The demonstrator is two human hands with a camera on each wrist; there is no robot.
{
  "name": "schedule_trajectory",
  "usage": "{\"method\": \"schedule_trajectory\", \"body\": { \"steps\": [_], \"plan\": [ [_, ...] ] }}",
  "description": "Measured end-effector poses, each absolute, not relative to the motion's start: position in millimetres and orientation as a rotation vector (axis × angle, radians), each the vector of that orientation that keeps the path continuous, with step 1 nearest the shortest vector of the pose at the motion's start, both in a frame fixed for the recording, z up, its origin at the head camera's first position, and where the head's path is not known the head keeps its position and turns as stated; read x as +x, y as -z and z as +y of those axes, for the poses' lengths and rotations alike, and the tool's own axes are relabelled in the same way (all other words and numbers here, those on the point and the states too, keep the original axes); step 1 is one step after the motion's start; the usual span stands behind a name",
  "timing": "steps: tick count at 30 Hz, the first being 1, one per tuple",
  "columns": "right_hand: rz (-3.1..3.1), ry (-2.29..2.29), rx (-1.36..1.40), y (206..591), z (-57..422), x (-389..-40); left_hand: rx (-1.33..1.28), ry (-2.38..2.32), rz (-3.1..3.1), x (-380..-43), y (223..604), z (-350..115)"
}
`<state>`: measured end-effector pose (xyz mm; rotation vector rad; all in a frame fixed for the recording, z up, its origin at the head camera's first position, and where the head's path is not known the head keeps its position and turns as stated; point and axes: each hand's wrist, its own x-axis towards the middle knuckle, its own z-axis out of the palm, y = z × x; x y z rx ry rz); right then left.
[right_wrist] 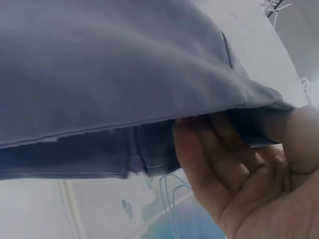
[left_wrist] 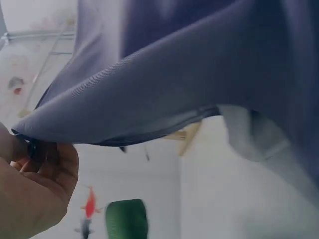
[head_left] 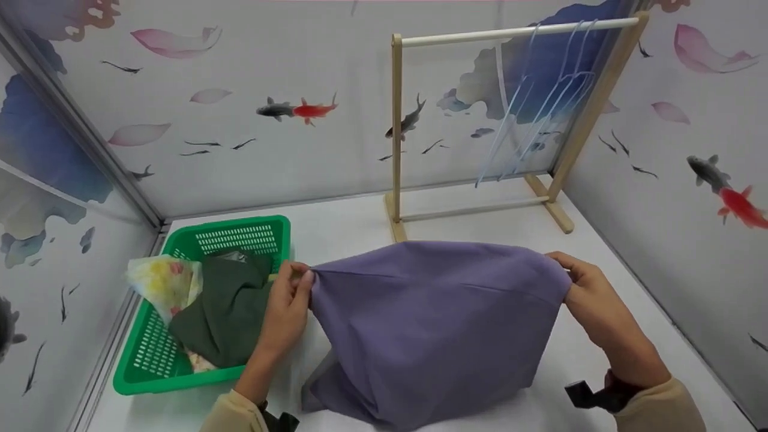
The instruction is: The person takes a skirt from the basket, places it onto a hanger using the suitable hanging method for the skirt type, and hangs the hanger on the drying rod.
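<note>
A purple skirt (head_left: 444, 324) is stretched between both hands, its upper edge raised and its lower part draped on the white table. At the left end of that edge, my left hand (head_left: 290, 306) pinches the fabric between thumb and fingers. The opposite corner is gripped by my right hand (head_left: 594, 300). Seen from the right wrist, the skirt (right_wrist: 114, 74) hangs open at its edge, with a zip-like seam inside; fingers of the right hand (right_wrist: 239, 169) reach under the cloth. In the left wrist view the left hand (left_wrist: 40, 184) holds a corner.
A green basket (head_left: 204, 384) at the left contains a dark green cloth (head_left: 225, 312) and a yellow floral cloth (head_left: 168, 282) lying over its rim. Behind the skirt stands a wooden rack (head_left: 396, 132) with several light blue hangers (head_left: 549, 114) on its rail. Printed walls enclose the table.
</note>
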<state>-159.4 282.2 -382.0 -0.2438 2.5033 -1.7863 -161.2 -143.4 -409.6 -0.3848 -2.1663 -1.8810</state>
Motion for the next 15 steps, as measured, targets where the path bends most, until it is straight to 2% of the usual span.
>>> {"method": "schedule_trajectory", "body": {
  "steps": [4, 7, 10, 15],
  "plan": [
    [2.197, 2.075, -0.397, 376, 286, -155, -0.428, 1.967, -2.043, -167, 387, -151],
    [1.737, 2.296, -0.658, 373, 288, -152, -0.471, 1.995, -1.945, -163, 374, -153],
    [1.399, 2.304, -0.916, 372, 286, -150, -0.475, 1.989, -1.892, -154, 362, -152],
    [1.568, 2.217, -1.050, 367, 275, -140, -0.394, 1.997, -1.846, -142, 347, -151]
  ]
}}
